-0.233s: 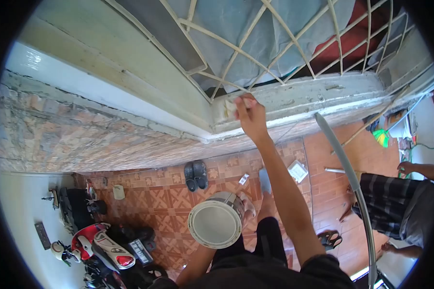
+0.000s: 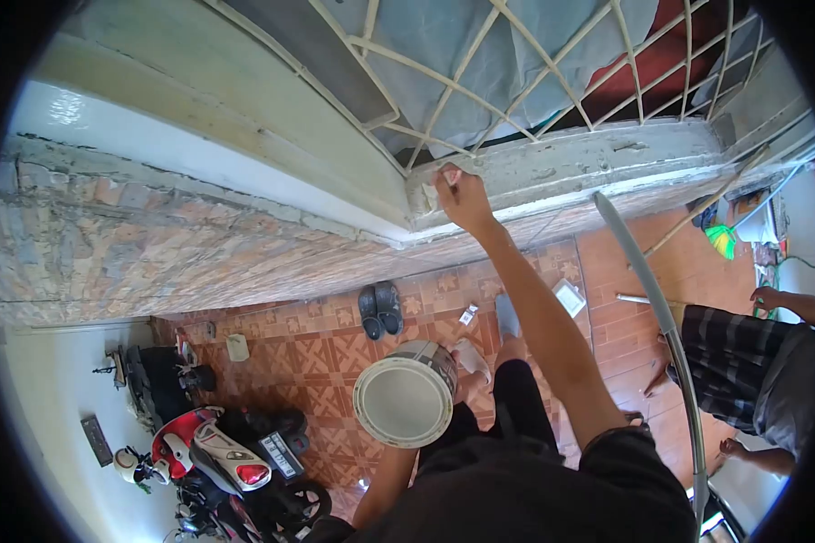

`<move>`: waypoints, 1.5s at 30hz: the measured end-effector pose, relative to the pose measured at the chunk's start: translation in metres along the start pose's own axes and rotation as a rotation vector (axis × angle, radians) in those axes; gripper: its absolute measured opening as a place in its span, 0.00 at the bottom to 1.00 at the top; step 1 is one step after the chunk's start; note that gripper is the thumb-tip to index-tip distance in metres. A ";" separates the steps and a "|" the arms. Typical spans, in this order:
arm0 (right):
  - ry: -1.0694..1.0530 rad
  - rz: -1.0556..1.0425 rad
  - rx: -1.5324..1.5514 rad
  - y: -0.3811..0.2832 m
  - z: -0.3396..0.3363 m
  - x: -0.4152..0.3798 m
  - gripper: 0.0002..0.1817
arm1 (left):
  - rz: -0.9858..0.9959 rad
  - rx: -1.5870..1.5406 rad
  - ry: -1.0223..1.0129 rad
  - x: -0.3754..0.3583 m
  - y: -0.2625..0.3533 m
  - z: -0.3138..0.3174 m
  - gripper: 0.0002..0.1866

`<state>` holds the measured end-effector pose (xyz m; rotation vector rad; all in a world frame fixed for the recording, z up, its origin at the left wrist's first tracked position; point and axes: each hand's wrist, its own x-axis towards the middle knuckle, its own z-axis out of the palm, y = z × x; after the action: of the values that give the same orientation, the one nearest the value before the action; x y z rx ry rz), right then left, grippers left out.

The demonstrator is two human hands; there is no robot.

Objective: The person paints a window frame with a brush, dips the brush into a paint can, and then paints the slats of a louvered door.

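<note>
My right hand (image 2: 463, 197) reaches up to the left corner of a rough grey window sill (image 2: 552, 172). Its fingers are closed around a small whitish thing that I cannot make out, pressed close to the sill beneath the metal grille (image 2: 507, 100). A pale patch shows on the sill just left of the fingertips. In front of my body, a round paint bucket (image 2: 403, 403) with whitish contents is held up by my left hand. That hand is hidden behind the bucket; only the left forearm (image 2: 385, 489) shows below it.
A curved grey metal rail (image 2: 647, 281) rises close to my right arm. Dark clogs (image 2: 380, 309) and a white tray (image 2: 569, 297) lie on the tiled floor below. Motorcycles (image 2: 231, 452) stand at lower left. Another person in a checked garment (image 2: 729, 362) stands at right.
My right hand has shifted slightly left and up along the sill, its fingers tighter around the whitish thing. The view has tilted a little, and the bucket sits slightly higher.
</note>
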<state>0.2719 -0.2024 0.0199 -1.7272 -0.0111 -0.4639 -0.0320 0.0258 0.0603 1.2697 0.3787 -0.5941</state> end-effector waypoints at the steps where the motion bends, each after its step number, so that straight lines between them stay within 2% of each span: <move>1: -0.037 0.033 0.023 0.002 -0.004 -0.005 0.14 | -0.009 -0.178 -0.039 -0.006 0.006 0.000 0.41; 3: -0.121 0.056 -0.051 -0.004 -0.019 -0.008 0.14 | -0.021 -0.538 -0.118 -0.017 0.017 0.003 0.36; 4: -0.068 0.083 0.021 -0.007 -0.021 -0.005 0.14 | -0.019 -0.717 -0.162 -0.018 0.022 0.005 0.33; 6: 0.031 0.148 0.167 -0.013 -0.020 -0.007 0.14 | -0.060 -0.907 -0.116 -0.022 0.022 0.003 0.30; 9: 0.147 0.254 0.366 -0.025 -0.011 0.009 0.13 | 0.005 -1.044 -0.187 -0.024 0.017 0.012 0.29; 10: 0.114 0.189 0.271 -0.019 -0.006 0.012 0.12 | 0.046 -1.058 -0.235 -0.023 0.017 0.015 0.29; 12: 0.052 0.061 0.082 0.013 0.013 0.008 0.11 | -0.083 -1.272 -0.095 -0.025 0.032 0.025 0.28; 13: 0.028 0.064 0.023 0.019 0.014 0.002 0.10 | -0.143 -1.376 -0.016 -0.026 0.041 0.030 0.28; 16: -0.116 0.046 -0.059 0.005 -0.007 -0.013 0.10 | -0.134 -1.370 -0.022 -0.025 0.055 0.039 0.28; 22: 0.094 0.225 0.360 -0.018 -0.027 0.000 0.13 | -0.096 -1.325 -0.049 -0.017 0.073 0.054 0.28; 25: 0.021 0.131 0.181 -0.010 -0.014 0.004 0.14 | -0.112 -1.449 -0.170 -0.013 0.091 0.063 0.28; 27: -0.017 0.167 0.153 0.003 0.000 -0.005 0.14 | 0.029 -0.990 -0.027 -0.007 0.079 0.054 0.27; 29: -0.085 0.184 0.028 0.004 -0.001 -0.010 0.15 | 0.051 -0.949 -0.036 -0.005 0.082 0.053 0.27; 31: -0.084 0.037 -0.008 0.000 -0.012 -0.010 0.15 | -0.042 -1.324 -0.201 -0.004 0.092 0.053 0.26; 32: -0.081 -0.036 -0.025 -0.004 -0.017 -0.010 0.16 | -0.042 -1.323 -0.227 -0.004 0.096 0.055 0.26; 34: -0.003 0.203 0.218 -0.011 -0.025 -0.008 0.15 | -0.043 -1.320 -0.279 -0.002 0.103 0.060 0.26; 35: 0.034 0.322 0.340 -0.013 -0.027 -0.007 0.15 | 0.047 -0.970 -0.143 -0.001 0.098 0.060 0.26; 36: 0.068 0.343 0.340 -0.015 -0.026 -0.003 0.15 | 0.131 -0.618 -0.010 0.001 0.091 0.059 0.26; 38: 0.139 0.387 0.340 -0.018 -0.023 0.006 0.15 | 0.116 -0.601 0.042 0.000 0.087 0.056 0.26; 40: 0.097 0.344 0.359 -0.009 -0.002 0.001 0.15 | -0.090 -1.272 -0.122 -0.002 0.097 0.056 0.26; 41: 0.076 0.323 0.367 -0.007 0.003 -0.001 0.15 | -0.086 -1.252 -0.120 -0.002 0.098 0.056 0.26; 44: 0.086 0.057 -0.129 0.006 -0.023 -0.005 0.14 | -0.089 -1.209 -0.100 -0.004 0.099 0.056 0.27; 45: 0.092 0.112 -0.254 -0.015 -0.044 -0.002 0.14 | -0.095 -1.200 -0.090 -0.003 0.100 0.055 0.27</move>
<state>0.2534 -0.2403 0.0394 -1.9417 0.2177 -0.4773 0.0229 -0.0089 0.1545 0.0746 0.5927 -0.3757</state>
